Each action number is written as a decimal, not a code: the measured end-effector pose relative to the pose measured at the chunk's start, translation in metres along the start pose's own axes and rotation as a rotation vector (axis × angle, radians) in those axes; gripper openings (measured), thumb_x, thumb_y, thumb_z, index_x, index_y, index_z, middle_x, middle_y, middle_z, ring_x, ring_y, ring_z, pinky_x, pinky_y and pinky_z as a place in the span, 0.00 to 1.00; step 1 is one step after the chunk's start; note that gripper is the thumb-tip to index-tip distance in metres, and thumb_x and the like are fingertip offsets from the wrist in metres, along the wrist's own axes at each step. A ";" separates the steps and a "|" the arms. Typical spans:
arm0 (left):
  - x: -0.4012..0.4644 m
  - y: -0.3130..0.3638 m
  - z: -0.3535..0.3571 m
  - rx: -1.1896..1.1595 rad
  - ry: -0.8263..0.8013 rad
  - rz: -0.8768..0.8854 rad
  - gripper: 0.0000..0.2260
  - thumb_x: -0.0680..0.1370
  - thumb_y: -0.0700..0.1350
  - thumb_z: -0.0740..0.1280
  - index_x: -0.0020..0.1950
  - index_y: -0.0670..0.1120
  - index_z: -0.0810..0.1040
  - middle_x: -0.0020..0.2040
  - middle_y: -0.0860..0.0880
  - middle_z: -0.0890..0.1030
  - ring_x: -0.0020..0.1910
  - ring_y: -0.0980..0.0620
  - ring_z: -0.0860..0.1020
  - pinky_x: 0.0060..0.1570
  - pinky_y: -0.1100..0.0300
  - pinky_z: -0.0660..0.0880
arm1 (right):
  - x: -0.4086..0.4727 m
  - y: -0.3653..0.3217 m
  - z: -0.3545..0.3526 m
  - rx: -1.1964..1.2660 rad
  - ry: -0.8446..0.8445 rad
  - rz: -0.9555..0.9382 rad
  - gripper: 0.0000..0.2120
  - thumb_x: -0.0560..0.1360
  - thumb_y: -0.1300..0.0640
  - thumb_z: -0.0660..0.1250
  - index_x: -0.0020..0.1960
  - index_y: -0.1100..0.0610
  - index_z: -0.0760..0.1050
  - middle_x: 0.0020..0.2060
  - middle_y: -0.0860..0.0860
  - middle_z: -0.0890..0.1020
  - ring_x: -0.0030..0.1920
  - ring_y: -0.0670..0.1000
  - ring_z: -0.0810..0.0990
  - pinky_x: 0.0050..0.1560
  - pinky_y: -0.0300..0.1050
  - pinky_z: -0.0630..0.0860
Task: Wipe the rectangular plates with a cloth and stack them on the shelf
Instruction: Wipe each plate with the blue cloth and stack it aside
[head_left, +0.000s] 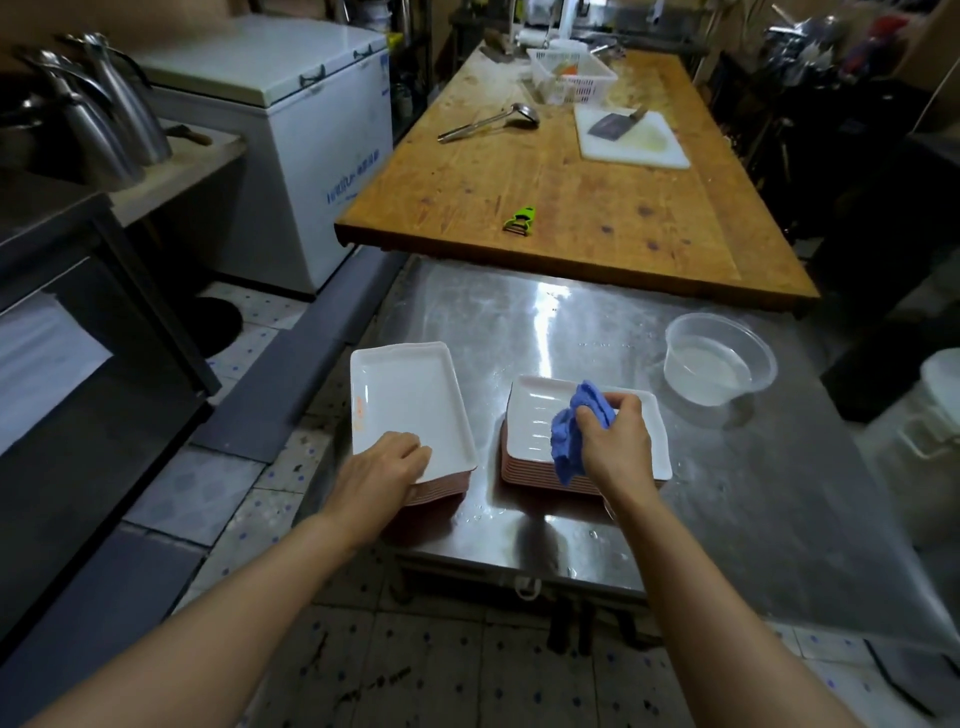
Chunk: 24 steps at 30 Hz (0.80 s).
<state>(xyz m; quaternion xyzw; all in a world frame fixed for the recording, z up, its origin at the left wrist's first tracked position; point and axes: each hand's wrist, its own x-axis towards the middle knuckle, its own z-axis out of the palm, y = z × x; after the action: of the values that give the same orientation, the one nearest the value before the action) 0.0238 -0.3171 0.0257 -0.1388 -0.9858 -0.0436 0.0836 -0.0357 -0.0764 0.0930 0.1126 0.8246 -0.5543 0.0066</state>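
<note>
Two stacks of white rectangular plates with pink undersides sit on the steel table (701, 493). The left stack (405, 400) is at the table's near left corner; my left hand (379, 470) grips the near edge of its top plate, fingers curled over the rim. The right stack (535, 421) lies beside it. My right hand (618, 436) clutches a bunched blue cloth (571, 431) above the top plate of the right stack.
A clear plastic tub of water (719, 366) stands to the right of the stacks. Behind is a wooden table (571, 197) with a green peeler (521, 219), a ladle (488, 122), a cutting board with a cleaver (631, 137) and a white basket (571, 75). A white freezer (291, 104) stands at left.
</note>
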 end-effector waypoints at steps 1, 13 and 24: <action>0.001 -0.002 0.001 -0.015 -0.018 -0.004 0.13 0.63 0.38 0.78 0.41 0.44 0.76 0.41 0.48 0.77 0.40 0.47 0.76 0.21 0.59 0.66 | 0.001 0.001 -0.001 -0.007 0.003 0.005 0.07 0.78 0.57 0.60 0.55 0.55 0.65 0.49 0.53 0.76 0.46 0.52 0.76 0.49 0.49 0.74; 0.066 0.045 -0.017 -0.131 -0.045 -0.287 0.19 0.79 0.57 0.59 0.64 0.47 0.71 0.60 0.49 0.74 0.60 0.48 0.71 0.50 0.53 0.70 | 0.017 0.007 -0.028 -0.058 0.088 0.084 0.10 0.77 0.60 0.61 0.55 0.58 0.62 0.47 0.53 0.73 0.44 0.51 0.74 0.46 0.46 0.71; 0.139 0.079 0.014 -0.353 -0.302 -0.525 0.17 0.76 0.48 0.65 0.62 0.41 0.70 0.60 0.42 0.74 0.58 0.41 0.74 0.50 0.52 0.71 | 0.061 0.055 -0.041 -0.578 0.066 -0.024 0.16 0.74 0.62 0.61 0.61 0.60 0.69 0.61 0.58 0.70 0.62 0.59 0.68 0.64 0.51 0.65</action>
<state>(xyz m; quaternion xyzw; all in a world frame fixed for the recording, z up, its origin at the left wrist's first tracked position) -0.0875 -0.2027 0.0415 0.1022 -0.9664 -0.2123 -0.1026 -0.0794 -0.0081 0.0504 0.1143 0.9495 -0.2922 0.0049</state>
